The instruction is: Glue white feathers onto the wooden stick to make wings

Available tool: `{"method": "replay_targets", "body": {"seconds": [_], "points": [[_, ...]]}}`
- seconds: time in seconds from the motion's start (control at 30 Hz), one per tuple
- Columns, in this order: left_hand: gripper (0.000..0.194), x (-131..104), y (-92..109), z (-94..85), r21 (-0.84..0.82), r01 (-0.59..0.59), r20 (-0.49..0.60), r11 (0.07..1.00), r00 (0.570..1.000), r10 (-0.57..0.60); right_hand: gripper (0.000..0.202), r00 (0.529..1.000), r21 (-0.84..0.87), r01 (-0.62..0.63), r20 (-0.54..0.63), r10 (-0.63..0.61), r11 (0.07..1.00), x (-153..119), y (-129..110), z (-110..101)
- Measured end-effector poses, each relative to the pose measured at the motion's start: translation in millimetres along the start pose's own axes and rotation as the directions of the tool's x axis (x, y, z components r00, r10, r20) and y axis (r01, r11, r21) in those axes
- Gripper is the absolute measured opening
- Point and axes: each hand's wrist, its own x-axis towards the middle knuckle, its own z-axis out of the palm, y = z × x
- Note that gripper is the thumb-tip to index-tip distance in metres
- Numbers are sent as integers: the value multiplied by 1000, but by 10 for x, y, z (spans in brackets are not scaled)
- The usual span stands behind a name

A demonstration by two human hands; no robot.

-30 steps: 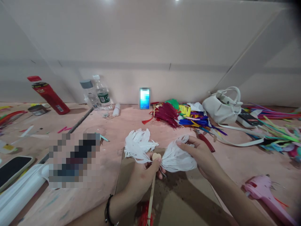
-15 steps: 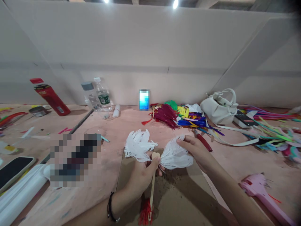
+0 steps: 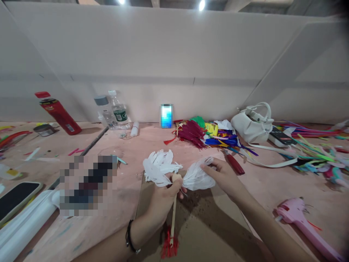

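Note:
Closed around the top of a thin wooden stick (image 3: 173, 218), my left hand (image 3: 166, 196) holds it above a brown board (image 3: 207, 233). White feathers spread from the stick's head in two bunches, a left one (image 3: 158, 167) and a right one (image 3: 199, 176). A red tassel (image 3: 169, 247) hangs at the stick's lower end. My right hand (image 3: 218, 173) pinches the outer edge of the right feather bunch between thumb and fingers.
A pink glue gun (image 3: 300, 218) lies at the right. Behind are a red-handled tool (image 3: 235, 163), colourful feathers (image 3: 192, 134), a white bag (image 3: 252, 125), a lit phone (image 3: 166, 116) and bottles (image 3: 61, 114). Another phone (image 3: 19, 200) lies at left.
Both hands and the feathered stick have shifted slightly left. The right feather bunch looks more gathered, and the stick stands more upright.

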Motion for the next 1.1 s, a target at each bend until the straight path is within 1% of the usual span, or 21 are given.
{"method": "replay_targets", "body": {"seconds": [0.13, 0.23, 0.27, 0.33, 0.4, 0.47, 0.53, 0.57, 0.6, 0.67, 0.7, 0.73, 0.77, 0.8, 0.83, 0.87, 0.9, 0.93, 1.0, 1.03, 1.1], "points": [[26, -19, 2, 21, -40, 66, 11, 997, 998, -65, 22, 984, -182, 130, -98, -150, 975, -28, -34, -16], [28, -19, -43, 14, -72, 135, 9, 988, 991, -135, 22, 958, -262, 194, -155, -239, 945, -48, -83, -46], [26, -12, -65, 3, -55, 138, 1, 989, 990, -139, 22, 945, -287, 215, -179, -273, 933, -55, -100, -57], [19, 13, -116, -30, 28, 81, 18, 996, 996, -82, 19, 902, -350, 274, -229, -365, 896, -72, -135, -75], [21, 48, -174, -69, 160, -26, 91, 987, 996, 11, 15, 832, -428, 353, -262, -488, 832, -98, -172, -80], [29, 82, -231, -106, 332, -107, 147, 937, 987, 61, 11, 755, -493, 431, -262, -601, 756, -137, -207, -65], [43, 106, -271, -135, 517, -183, 98, 836, 983, 155, 9, 694, -539, 490, -234, -681, 684, -186, -234, -29], [53, 113, -279, -147, 586, -232, 68, 776, 969, 238, 9, 664, -559, 520, -211, -717, 646, -213, -241, -6], [64, 115, -277, -156, 635, -287, 43, 717, 940, 338, 10, 626, -581, 552, -185, -757, 598, -241, -244, 16], [76, 105, -235, -170, 682, -378, -1, 626, 855, 518, 17, 516, -635, 627, -95, -852, 451, -299, -232, 54], [72, 93, -194, -176, 689, -402, -31, 603, 815, 579, 22, 445, -654, 669, -28, -895, 353, -330, -218, 67], [60, 76, -142, -180, 684, -412, -63, 603, 789, 611, 27, 377, -662, 705, 47, -925, 254, -363, -199, 77], [43, 55, -80, -183, 663, -412, -87, 625, 787, 611, 32, 328, -661, 732, 127, -936, 167, -398, -179, 86], [24, 33, -14, -185, 625, -414, -100, 661, 798, 595, 34, 300, -654, 750, 209, -931, 95, -434, -158, 98], [16, 11, 52, -184, 555, -421, -36, 717, 850, 526, 33, 288, -641, 766, 283, -915, 43, -470, -139, 116], [25, -8, 111, -181, 472, -410, 59, 780, 898, 436, 32, 282, -621, 784, 353, -892, 2, -505, -125, 143], [32, -23, 160, -174, 408, -397, 108, 822, 915, 388, 29, 274, -595, 803, 412, -869, -29, -537, -117, 180], [34, -33, 195, -163, 369, -371, 114, 852, 928, 355, 26, 257, -564, 824, 456, -852, -53, -565, -116, 226], [28, -35, 219, -135, 292, -296, 111, 909, 955, 276, 21, 212, -493, 866, 511, -833, -83, -603, -129, 333], [23, -29, 213, -120, 256, -254, 108, 933, 966, 234, 20, 200, -465, 882, 527, -826, -83, -615, -138, 385], [16, -10, 185, -98, 187, -184, 120, 965, 979, 164, 18, 216, -422, 905, 556, -802, -49, -629, -152, 463]]}}
